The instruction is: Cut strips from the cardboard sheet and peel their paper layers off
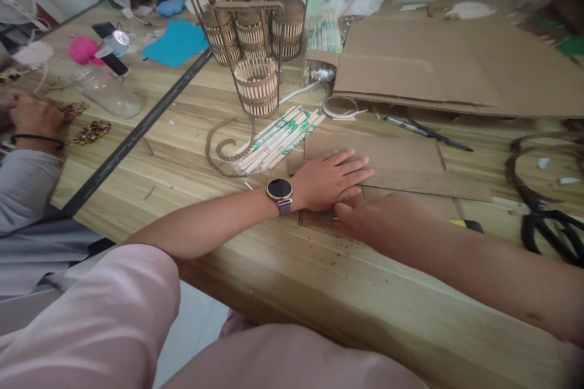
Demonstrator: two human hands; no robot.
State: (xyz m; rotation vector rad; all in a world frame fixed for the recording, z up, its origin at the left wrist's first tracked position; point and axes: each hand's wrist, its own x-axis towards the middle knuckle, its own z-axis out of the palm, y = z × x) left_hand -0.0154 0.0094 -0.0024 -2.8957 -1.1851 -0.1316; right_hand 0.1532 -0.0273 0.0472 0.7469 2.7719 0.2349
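My left hand (326,182), with a dark round watch (279,189) on its wrist, lies flat with fingers spread on a piece of brown cardboard (374,152). My right hand (378,219) is closed beside its fingertips, low over the cardboard's near edge; a small pale tip shows at its fingers, but what it grips is hidden. A yellow and black object (465,225) shows partly behind my right forearm. Left of the cardboard lie paper-wrapped chopsticks (278,140) and a curled corrugated cardboard strip (228,146).
Lantern-like stick baskets (256,88) with tall handles stand at the back. Large cardboard sheets (410,67), a pen (429,132), a tape roll (340,107) and black scissors (554,228) lie around. At left, a co-worker's hand (36,115) is near beaded pieces (92,132) and a jar (107,94).
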